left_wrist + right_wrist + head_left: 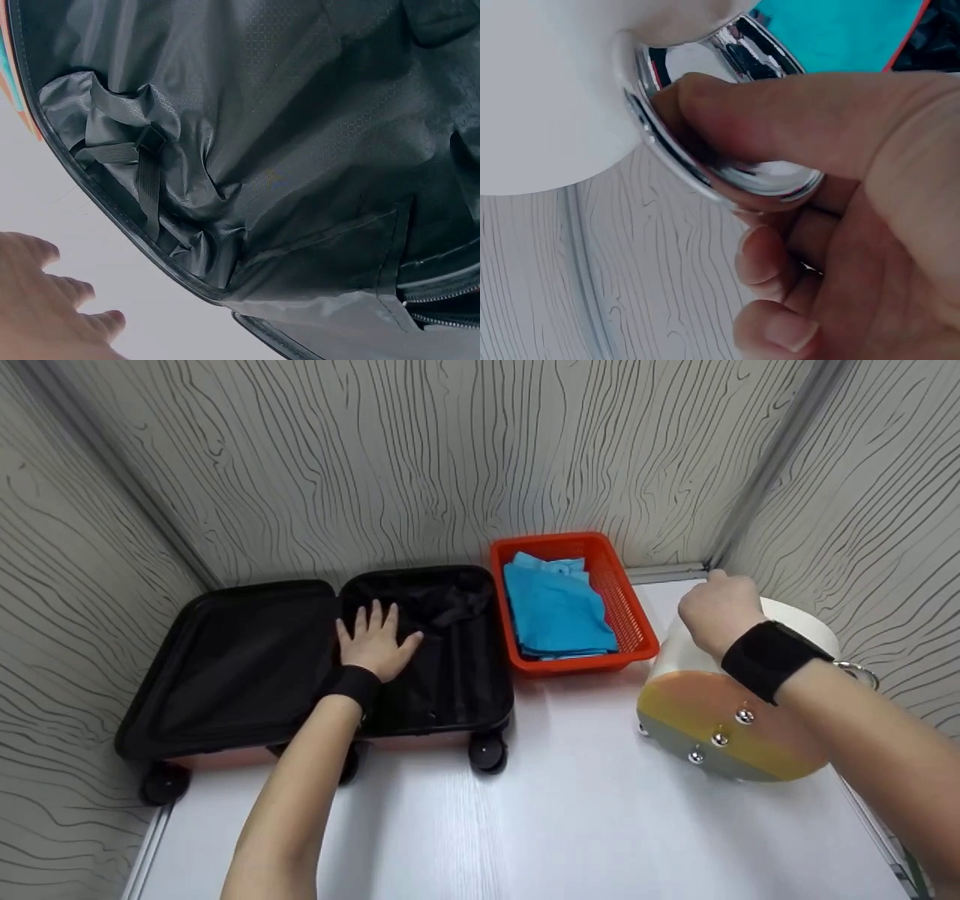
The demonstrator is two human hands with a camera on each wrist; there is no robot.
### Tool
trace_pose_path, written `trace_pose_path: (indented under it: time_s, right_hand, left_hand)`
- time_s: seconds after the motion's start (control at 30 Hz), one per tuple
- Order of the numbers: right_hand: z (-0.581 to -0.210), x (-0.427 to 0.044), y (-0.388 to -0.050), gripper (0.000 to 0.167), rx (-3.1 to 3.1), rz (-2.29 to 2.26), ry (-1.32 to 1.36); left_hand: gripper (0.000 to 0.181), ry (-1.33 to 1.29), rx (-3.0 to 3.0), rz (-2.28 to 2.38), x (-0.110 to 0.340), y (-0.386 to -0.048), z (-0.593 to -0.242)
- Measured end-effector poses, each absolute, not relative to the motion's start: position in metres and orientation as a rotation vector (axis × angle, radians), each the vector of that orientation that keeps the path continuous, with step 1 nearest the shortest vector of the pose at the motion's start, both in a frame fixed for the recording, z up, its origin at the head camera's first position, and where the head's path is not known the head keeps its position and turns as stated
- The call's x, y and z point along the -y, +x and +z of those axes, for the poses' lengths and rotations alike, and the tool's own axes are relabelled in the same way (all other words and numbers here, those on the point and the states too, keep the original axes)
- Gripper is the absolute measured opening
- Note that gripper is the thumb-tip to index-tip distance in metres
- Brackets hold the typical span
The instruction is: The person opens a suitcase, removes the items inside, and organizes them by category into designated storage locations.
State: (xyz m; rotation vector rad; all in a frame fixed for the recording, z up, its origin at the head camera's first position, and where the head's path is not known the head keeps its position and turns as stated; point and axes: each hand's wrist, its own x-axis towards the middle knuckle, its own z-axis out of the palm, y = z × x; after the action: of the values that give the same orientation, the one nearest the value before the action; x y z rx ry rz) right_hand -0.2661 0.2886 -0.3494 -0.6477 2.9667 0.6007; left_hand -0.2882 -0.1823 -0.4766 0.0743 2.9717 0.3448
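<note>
My left hand [371,646], fingers spread, is over the right half of an open suitcase [240,675] with black lining. In the left wrist view its fingertips show at the lower left, beside the rumpled lining [300,135] and an elastic strap [150,187]. On the right, my right hand [721,611] grips a shiny chrome ring handle [682,169] on a white drum-shaped container [735,690]. Thumb and fingers curl round that ring in the right wrist view. The container's near face has orange, yellow and grey-green stripes and several silver balls.
A red plastic basket [574,662] holding folded blue cloth [559,611] stands between suitcase and container, near the back wall. A second chrome ring [862,671] sticks out at the container's right. Patterned walls enclose the white table [465,825].
</note>
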Motion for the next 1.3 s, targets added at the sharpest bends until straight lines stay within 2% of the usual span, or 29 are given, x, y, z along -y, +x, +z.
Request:
trace_pose_path:
  time_s: [0.23, 0.37, 0.57, 0.93, 1.1, 1.3]
  right_hand:
    - [-0.356, -0.304, -0.281, 0.005, -2.977, 0.765, -0.587]
    - [-0.361, -0.311, -0.289, 0.002, -3.018, 0.712, -0.51]
    - [-0.369, -0.316, -0.299, 0.011, -3.125, 0.517, -0.432]
    - [-0.376, -0.316, -0.308, 0.009, -3.165, 0.518, -0.343]
    - [-0.376, -0.295, -0.304, 0.024, -3.166, 0.519, -0.368]
    - [-0.398, -0.26, -0.305, 0.059, -3.3, 0.305, -0.565]
  left_hand:
    - [0.081, 0.06, -2.946, 0.342, 0.185, -0.288, -0.481]
    - [0.08, 0.069, -2.962, 0.361, 0.187, -0.285, -0.48]
    - [0.081, 0.061, -2.969, 0.355, 0.189, -0.282, -0.48]
    - [0.082, 0.034, -2.951, 0.337, 0.195, -0.281, -0.488]
    - [0.08, 0.032, -2.966, 0.3, 0.195, -0.278, -0.482]
    - [0.078, 0.076, -3.022, 0.257, 0.189, -0.274, -0.48]
